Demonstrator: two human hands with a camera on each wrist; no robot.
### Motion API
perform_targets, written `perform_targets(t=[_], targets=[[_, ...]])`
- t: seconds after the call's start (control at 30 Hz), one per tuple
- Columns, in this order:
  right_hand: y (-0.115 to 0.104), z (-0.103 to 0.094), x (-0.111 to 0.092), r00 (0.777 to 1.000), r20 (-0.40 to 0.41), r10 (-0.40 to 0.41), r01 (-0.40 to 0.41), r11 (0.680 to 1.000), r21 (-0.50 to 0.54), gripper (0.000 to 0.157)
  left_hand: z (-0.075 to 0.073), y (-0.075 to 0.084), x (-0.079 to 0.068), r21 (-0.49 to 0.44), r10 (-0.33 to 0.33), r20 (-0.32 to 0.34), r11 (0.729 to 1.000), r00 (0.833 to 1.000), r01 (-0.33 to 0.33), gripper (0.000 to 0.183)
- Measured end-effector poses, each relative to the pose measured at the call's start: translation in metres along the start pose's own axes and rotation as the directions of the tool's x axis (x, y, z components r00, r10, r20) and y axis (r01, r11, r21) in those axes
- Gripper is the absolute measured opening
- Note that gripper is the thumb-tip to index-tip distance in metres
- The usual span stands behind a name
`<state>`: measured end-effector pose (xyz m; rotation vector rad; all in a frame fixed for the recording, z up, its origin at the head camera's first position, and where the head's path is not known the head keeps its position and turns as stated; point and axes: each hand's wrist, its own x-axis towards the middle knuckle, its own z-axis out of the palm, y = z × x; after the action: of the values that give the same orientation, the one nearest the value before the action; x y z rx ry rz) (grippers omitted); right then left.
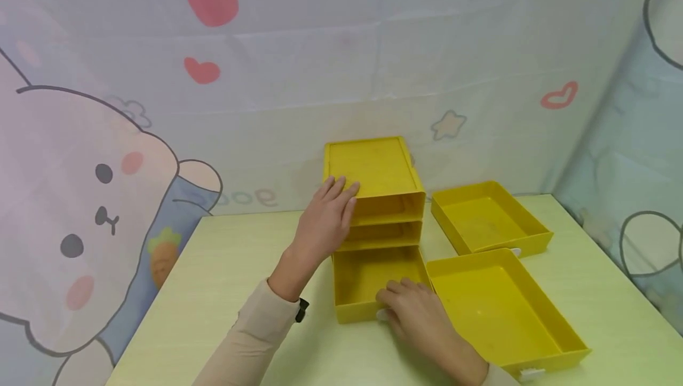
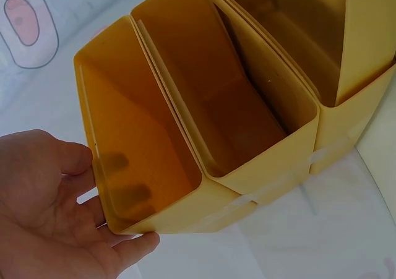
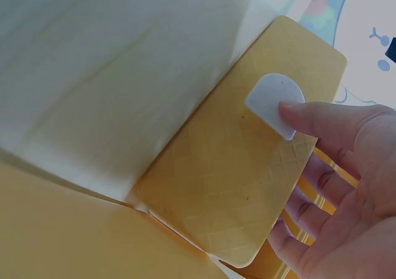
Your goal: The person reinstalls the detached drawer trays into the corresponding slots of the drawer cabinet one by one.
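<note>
The right hand's thumb (image 3: 303,115) presses against the white tab (image 3: 270,98) on the front of the lowest drawer (image 1: 354,313), while the other fingers of the right hand (image 1: 418,318) reach over the rim to the inside, so the front wall is pinched between them. The left hand's fingers (image 1: 337,187) lie nearly straight and slightly spread on the top of the yellow cabinet (image 1: 381,163), by its front left corner; the left hand (image 1: 324,223) steadies its thumb along the front edge there. The lowest drawer sits partly out of the cabinet's bottom slot, its front well forward of the two slots above, which face the person with their insides showing. Just to its right on the pale desk (image 1: 229,267) lies a nearer loose drawer (image 1: 493,309), a white tab on its front as well, and behind that one a farther loose drawer (image 1: 485,217), beside the cabinet. A dark band (image 1: 302,310) shows at the left wrist, below a light sleeve (image 1: 256,321). Behind the desk hangs a pale cloth (image 1: 347,77) printed with hearts, a star and a cartoon animal.
</note>
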<state>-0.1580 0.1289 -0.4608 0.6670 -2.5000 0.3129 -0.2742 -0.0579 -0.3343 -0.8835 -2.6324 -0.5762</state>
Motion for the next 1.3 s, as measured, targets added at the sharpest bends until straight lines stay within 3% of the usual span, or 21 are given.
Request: perform_targets(t=[0.3, 0.5, 0.7, 0.93, 1.3], targets=[[-0.008, 0.001, 0.004, 0.991, 0.051, 0.124, -0.123, 0.992, -0.021, 0.027, 0.001, 0.000, 0.000, -0.005, 0.000, 0.001, 1.000, 1.000, 0.000, 0.044], [-0.013, 0.003, 0.007, 0.982, 0.022, 0.185, -0.185, 0.983, -0.006, 0.026, 0.000, -0.001, -0.001, -0.017, -0.016, 0.013, 1.000, 1.000, 0.016, 0.044], [-0.017, 0.005, 0.010, 0.979, -0.005, 0.202, -0.202, 0.978, -0.041, 0.026, -0.001, 0.001, 0.000, -0.018, 0.000, 0.002, 1.000, 1.000, 0.000, 0.044], [-0.023, 0.003, 0.011, 0.977, 0.026, 0.213, -0.210, 0.973, -0.099, 0.026, 0.001, 0.000, 0.000, -0.015, -0.015, 0.003, 1.000, 1.000, 0.015, 0.044], [-0.026, -0.002, 0.014, 0.962, 0.046, 0.271, -0.267, 0.961, -0.077, 0.019, 0.002, 0.000, 0.001, -0.017, 0.002, -0.011, 1.000, 1.000, -0.002, 0.044]])
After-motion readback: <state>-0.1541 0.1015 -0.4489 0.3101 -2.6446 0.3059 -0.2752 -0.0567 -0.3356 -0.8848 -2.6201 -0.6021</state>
